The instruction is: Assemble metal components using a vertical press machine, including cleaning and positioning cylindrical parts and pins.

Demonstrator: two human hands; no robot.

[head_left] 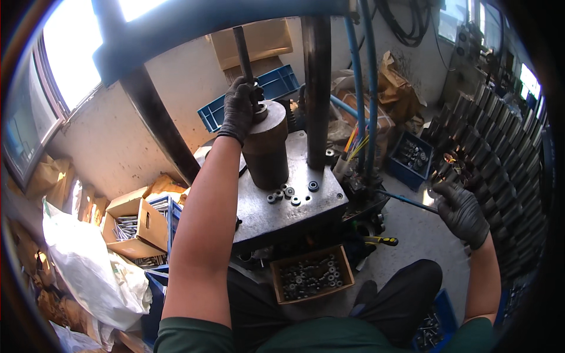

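My left hand [238, 109], in a dark grey glove, reaches up to the top of a thick steel cylinder [266, 147]. Its fingers are closed around a dark metal piece [257, 94] at the lower end of a vertical rod [242, 50]; the glove hides much of it. A small ring [260, 112] sits on the cylinder's top under that hand. The cylinder stands upright on a steel press table [253, 217], with several small round bearings [288, 192] in front of it. Off to the right, my gloved right hand [463, 215] is closed at the end of a blue lever [406, 200].
Press posts [316, 88] rise beside the cylinder. A box of small round parts [312, 276] sits below the table, near my knees. At left stand a cardboard box of metal pins [141, 226] and a white sack [88, 265]. Stacked metal pieces [494, 153] fill the right side.
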